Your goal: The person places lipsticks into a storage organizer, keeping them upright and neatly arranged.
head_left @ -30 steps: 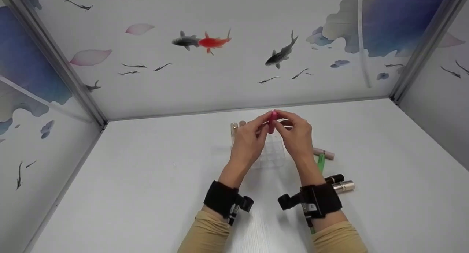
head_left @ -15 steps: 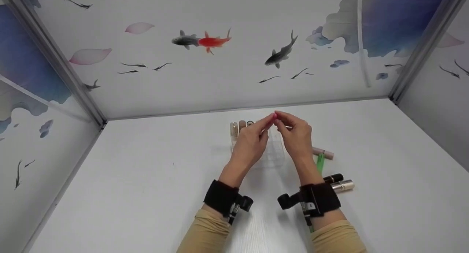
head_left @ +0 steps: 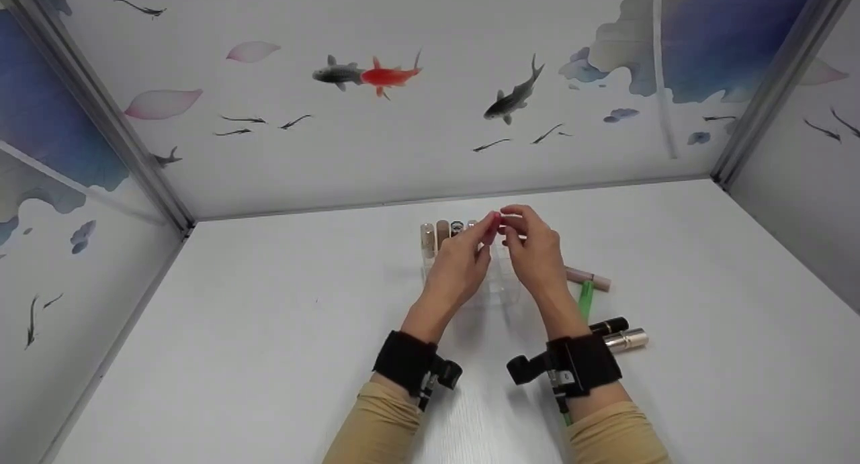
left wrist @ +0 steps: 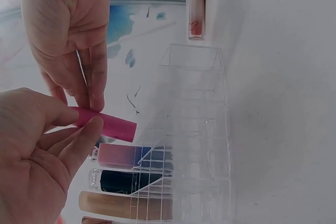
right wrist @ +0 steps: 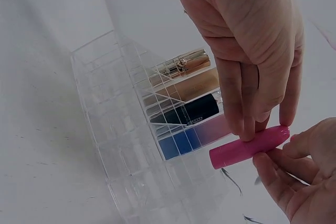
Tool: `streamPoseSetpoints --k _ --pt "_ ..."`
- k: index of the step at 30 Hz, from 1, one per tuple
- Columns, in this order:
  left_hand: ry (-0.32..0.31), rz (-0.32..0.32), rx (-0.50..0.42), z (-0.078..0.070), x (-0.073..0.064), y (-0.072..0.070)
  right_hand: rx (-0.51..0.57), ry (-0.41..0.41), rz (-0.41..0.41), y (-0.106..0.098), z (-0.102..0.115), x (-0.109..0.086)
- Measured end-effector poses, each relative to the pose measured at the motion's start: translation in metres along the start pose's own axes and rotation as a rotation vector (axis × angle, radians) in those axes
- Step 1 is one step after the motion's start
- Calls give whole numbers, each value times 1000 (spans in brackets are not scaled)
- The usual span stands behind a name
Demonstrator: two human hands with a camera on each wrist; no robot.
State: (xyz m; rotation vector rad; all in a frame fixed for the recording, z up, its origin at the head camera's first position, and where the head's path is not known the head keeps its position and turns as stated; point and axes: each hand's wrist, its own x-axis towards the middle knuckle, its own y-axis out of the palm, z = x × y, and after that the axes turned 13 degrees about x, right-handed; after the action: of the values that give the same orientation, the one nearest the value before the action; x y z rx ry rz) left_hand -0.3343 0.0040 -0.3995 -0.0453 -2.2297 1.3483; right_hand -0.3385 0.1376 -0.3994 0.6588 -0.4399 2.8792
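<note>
A pink lipstick tube point(right wrist: 231, 153) is pinched between the thumb and fingers of my left hand point(head_left: 458, 266), above the table's middle. My right hand point(head_left: 536, 256) is just to the right, fingers bent toward the tube's far end; in the head view its thumb stands off the tube, and whether its fingertips still touch is hard to tell. Below the tube stands a clear compartment organizer point(left wrist: 228, 129). Its left part holds a gold tube point(head_left: 428, 237), a tan tube point(right wrist: 194, 87), a black tube point(right wrist: 202, 109) and a pink-to-blue tube point(left wrist: 118, 156).
Right of the organizer lie a pale pink tube point(head_left: 588, 278), a green tube point(head_left: 586, 299), a black lipstick point(head_left: 610, 326) and a silver lipstick point(head_left: 628, 340), partly behind my right forearm. Printed white panels point(head_left: 403, 155) wall the table point(head_left: 269, 330) at back and sides.
The pink lipstick tube has shifted slightly left and down with my left hand. My right hand's thumb and fingers, earlier gripping the tube, have loosened and drawn a little to the right.
</note>
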Motion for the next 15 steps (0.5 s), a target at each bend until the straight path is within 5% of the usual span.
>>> streamPoseSetpoints --k 8,15 --pt "7 -10 30 3 1 5 -13 31 56 2 -4 -1" --pt "-61 -2 77 2 1 8 -41 74 84 4 -9 -2"
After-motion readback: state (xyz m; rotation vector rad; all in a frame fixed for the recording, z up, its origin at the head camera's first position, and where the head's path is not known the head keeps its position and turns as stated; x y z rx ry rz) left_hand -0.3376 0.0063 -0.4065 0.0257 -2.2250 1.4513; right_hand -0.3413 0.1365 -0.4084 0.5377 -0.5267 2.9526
